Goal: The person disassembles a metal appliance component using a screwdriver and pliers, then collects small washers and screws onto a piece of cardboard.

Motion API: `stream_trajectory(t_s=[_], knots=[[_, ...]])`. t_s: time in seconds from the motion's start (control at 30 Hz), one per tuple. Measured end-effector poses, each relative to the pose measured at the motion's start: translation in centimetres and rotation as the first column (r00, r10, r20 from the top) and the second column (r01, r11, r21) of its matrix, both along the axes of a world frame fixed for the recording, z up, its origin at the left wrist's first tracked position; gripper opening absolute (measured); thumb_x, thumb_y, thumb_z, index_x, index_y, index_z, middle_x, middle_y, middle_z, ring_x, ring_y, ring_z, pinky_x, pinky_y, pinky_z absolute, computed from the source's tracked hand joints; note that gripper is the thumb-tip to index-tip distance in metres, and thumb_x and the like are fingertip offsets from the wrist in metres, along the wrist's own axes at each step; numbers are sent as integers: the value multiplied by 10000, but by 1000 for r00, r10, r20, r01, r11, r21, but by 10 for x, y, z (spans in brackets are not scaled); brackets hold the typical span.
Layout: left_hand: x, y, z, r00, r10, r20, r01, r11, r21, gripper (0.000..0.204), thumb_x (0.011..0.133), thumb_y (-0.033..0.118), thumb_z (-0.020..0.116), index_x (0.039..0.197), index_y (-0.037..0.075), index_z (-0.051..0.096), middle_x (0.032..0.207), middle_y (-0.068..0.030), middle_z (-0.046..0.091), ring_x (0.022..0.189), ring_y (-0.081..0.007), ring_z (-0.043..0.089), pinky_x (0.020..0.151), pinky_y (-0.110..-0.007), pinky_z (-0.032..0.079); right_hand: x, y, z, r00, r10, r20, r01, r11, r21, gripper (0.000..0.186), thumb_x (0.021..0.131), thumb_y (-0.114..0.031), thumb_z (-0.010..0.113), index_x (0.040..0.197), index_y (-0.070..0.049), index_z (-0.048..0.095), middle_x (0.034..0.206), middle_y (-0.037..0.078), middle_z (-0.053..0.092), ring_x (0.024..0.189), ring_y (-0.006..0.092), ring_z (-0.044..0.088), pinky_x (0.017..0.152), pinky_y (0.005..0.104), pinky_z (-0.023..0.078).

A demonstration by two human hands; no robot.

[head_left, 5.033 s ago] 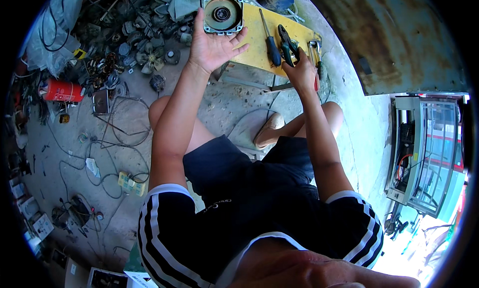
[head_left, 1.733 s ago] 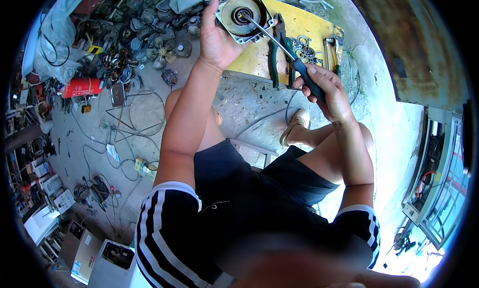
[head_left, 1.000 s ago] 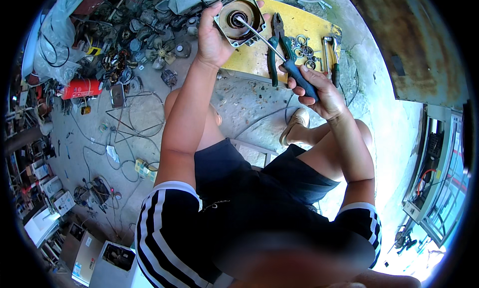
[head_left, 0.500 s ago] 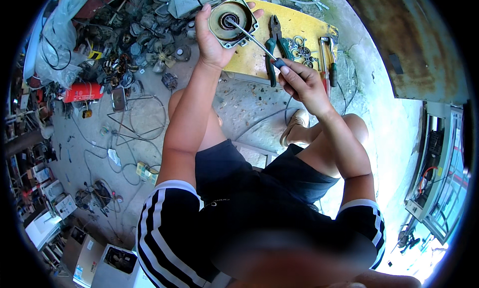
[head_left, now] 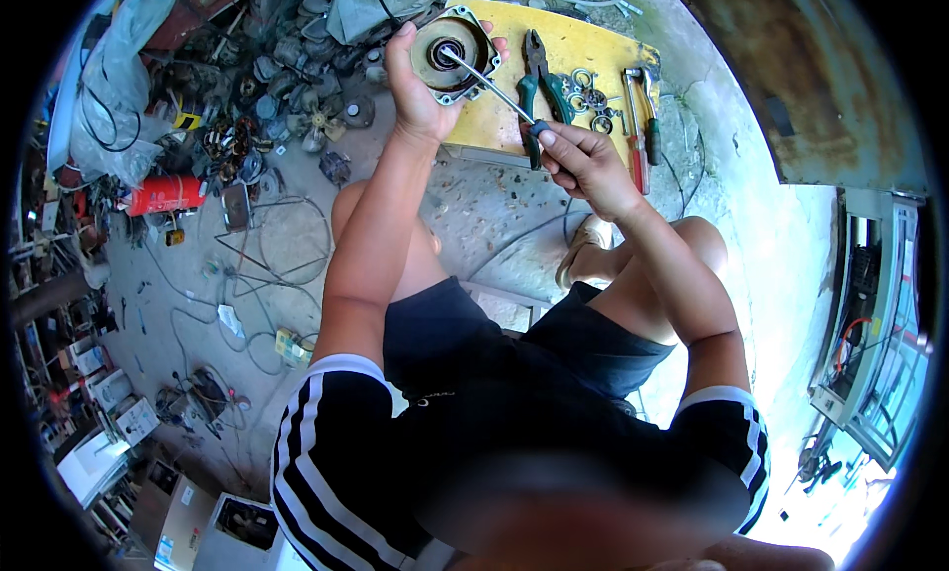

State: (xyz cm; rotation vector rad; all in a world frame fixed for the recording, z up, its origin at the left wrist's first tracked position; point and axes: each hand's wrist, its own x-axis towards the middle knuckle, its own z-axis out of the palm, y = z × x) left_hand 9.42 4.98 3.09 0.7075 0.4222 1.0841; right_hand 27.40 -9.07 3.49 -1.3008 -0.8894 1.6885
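My left hand point(head_left: 423, 101) is wrapped round a round metal end cover point(head_left: 431, 75) with bolt lugs on its rim and a dark ring in its centre. It is held up over the left end of a yellow board point(head_left: 482, 126). My right hand point(head_left: 589, 168) grips the dark handle of a screwdriver point(head_left: 501, 92), whose shaft slants up to the left. Its tip rests at the cover's central ring; whether it sits under the ring's edge I cannot make out. Close by on the board lie green-handled pliers point(head_left: 537, 91), partly behind my right hand.
Several metal rings and bearings point(head_left: 591, 98), a red-handled screwdriver point(head_left: 637, 151) and a hammer point(head_left: 650, 116) lie on the board's right part. Heaped motor parts point(head_left: 297, 87), a red cylinder point(head_left: 166, 194) and loose cables point(head_left: 262, 250) cover the floor at left. A rusty metal panel point(head_left: 820, 77) stands at right.
The cover is tilted slightly differently, and the screwdriver with my right hand has shifted a little left in the picture. The whole view has moved slightly. Both hands keep their hold.
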Motion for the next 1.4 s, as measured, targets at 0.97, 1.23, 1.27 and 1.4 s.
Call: stream_trajectory(t_s=[0.97, 1.23, 1.27, 1.4], knots=[[-7, 0, 5, 998, 63, 1, -63, 997, 48, 734, 917, 562, 320, 1174, -73, 583, 1102, -213, 659, 1009, -371, 648, 913, -443, 517, -3, 0, -17, 906, -86, 414, -66, 938, 341, 350, 963, -315, 620, 1148, -21, 665, 675, 36, 596, 577, 80, 523, 539, 235, 434], [-19, -2, 7, 981, -179, 68, 177, 983, 39, 841, 897, 678, 435, 1375, -13, 441, 1350, -239, 508, 1220, -412, 515, 1031, -583, 424, -6, -11, 3, 686, 61, -725, -265, 949, -172, 502, 1018, -327, 502, 1452, -108, 376, 752, -32, 396, 560, 19, 370, 399, 123, 285], [-20, 0, 5, 973, -210, 95, 209, 978, 18, 821, 897, 670, 444, 1378, 4, 445, 1343, -237, 514, 1210, -408, 521, 1027, -593, 424, -7, -12, 5, 584, 33, -811, -315, 930, -190, 518, 1021, -334, 494, 1469, -118, 350, 750, -32, 384, 559, 15, 364, 387, 116, 272], [-17, 8, 0, 948, -280, 153, 269, 959, 84, 724, 899, 656, 452, 1326, 73, 497, 1203, -202, 575, 1089, -340, 582, 938, -543, 514, -9, -10, 9, 700, 104, -706, -286, 947, -145, 530, 1025, -415, 458, 1448, -106, 375, 677, -62, 335, 482, -12, 278, 367, 119, 225]])
